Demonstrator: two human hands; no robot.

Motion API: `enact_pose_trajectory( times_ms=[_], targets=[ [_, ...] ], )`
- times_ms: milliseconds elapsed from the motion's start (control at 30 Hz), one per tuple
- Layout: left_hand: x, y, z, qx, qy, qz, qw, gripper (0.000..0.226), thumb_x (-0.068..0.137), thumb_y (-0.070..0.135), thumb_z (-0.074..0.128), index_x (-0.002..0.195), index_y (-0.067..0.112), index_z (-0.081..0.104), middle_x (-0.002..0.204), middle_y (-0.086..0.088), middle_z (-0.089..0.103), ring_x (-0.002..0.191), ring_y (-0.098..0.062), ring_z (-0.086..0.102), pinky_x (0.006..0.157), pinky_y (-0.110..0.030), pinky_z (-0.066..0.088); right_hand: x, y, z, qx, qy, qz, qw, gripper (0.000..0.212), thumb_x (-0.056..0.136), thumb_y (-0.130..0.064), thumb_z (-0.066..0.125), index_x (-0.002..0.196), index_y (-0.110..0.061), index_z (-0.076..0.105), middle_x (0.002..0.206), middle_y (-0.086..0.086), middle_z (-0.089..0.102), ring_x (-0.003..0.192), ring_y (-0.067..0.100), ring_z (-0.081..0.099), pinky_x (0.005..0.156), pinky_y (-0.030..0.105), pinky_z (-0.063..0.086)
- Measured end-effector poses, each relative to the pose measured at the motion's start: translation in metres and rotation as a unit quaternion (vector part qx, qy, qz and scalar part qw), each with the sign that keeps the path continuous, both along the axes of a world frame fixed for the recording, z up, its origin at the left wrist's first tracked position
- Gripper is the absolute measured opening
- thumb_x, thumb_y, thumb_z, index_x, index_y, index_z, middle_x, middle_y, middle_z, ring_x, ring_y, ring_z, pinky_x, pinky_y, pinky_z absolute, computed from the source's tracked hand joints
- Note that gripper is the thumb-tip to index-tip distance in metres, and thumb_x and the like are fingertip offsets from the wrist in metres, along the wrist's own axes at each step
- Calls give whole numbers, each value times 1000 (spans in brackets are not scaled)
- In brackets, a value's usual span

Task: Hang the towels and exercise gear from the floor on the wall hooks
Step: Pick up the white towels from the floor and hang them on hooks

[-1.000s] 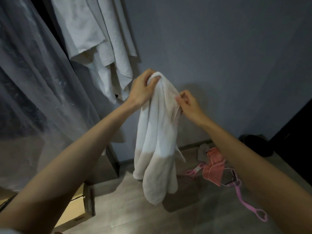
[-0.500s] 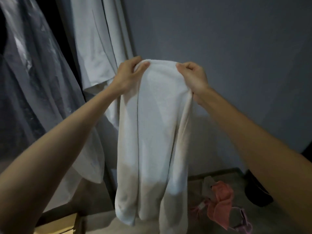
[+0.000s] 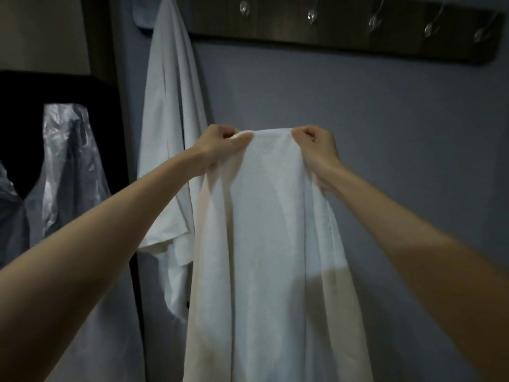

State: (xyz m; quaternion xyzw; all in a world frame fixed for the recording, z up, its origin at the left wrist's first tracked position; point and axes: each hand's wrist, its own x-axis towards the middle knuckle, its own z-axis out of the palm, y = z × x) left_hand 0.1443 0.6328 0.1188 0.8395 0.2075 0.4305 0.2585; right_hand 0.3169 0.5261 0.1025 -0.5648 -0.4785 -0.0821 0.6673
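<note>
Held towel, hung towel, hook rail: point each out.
held towel [image 3: 271, 216]: head view, upper middle of the front panel.
hung towel [image 3: 170, 119]: head view, middle of the drape.
hook rail [image 3: 344, 31]: head view, bare board between two hooks.

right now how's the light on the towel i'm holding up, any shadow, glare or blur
Head view: dim, bluish light overall. The held towel is brightest in its upper part, and a shadow edge crosses it lower down. Small glints sit on the hooks. The hook rail looks tilted and bowed, probably from the wide lens. The forearms near the bottom edge look slightly soft.
</note>
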Motion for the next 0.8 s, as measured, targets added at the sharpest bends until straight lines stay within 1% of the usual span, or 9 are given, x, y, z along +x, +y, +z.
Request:
enact_pose_trajectory(
  times_ms=[67,167,267,367,433,500,567,667,800],
  targets=[
    [15,10,20,58,-41,8,997,28,90,41,57,86,14,66,73,4,57,63,-5,51,54,-13,42,14,9,24,8,-36,-9,999,8,89,-21,56,87,-19,64,90,-1,63,86,10,56,78,25,43],
    [36,30,51,145,-91,33,985,28,92,38,55,94,12,63,87,0,61,78,-12,55,69,-26,44,32,23,58,16,-109,-27,994,15,90,-25,56,89,-15,67,89,-1,64,86,10,56,79,29,45],
    [55,51,77,200,-94,57,974,26,94,40,48,99,15,57,92,1,60,84,-16,55,71,-32,43,48,36,84,-25,-193,-48,980,27,87,-44,58,91,-19,67,87,-4,64,80,10,57,71,30,46],
    [71,73,101,251,-80,80,961,26,96,38,45,102,14,55,93,-1,59,85,-18,54,73,-31,40,64,55,104,-71,-225,-63,970,33,83,-52,60,65,-24,57,65,-10,52,62,8,47,54,26,36],
    [79,89,118,277,-68,72,956,26,96,36,46,102,13,55,88,-1,59,80,-17,53,70,-31,40,76,76,119,-43,-222,-66,972,35,83,-49,61,61,-22,56,59,-11,48,58,6,44,52,24,33],
    [87,105,137,291,-57,54,954,25,96,36,46,103,13,54,82,3,56,74,-11,51,67,-26,41,88,95,134,-4,-192,-42,980,26,82,-48,63,79,-23,69,68,-14,57,65,2,51,56,21,39],
    [95,120,157,311,-41,45,948,23,96,34,46,103,13,54,85,5,55,76,-7,50,69,-23,40,98,111,150,36,-149,-1,988,25,80,-45,67,90,-23,71,77,-14,63,70,-1,55,56,14,45],
    [109,139,181,344,-35,44,937,20,97,31,46,98,13,55,81,10,52,73,0,47,67,-22,39,111,134,175,101,-98,55,988,18,80,-38,71,87,-21,71,75,-14,63,67,-2,55,48,3,41],
    [122,161,208,330,-44,42,942,20,96,30,49,96,11,56,79,11,52,71,-1,49,64,-18,40,124,165,205,142,-89,89,982,13,81,-33,70,87,-21,68,73,-14,61,65,-4,53,50,3,41]
  ],
)
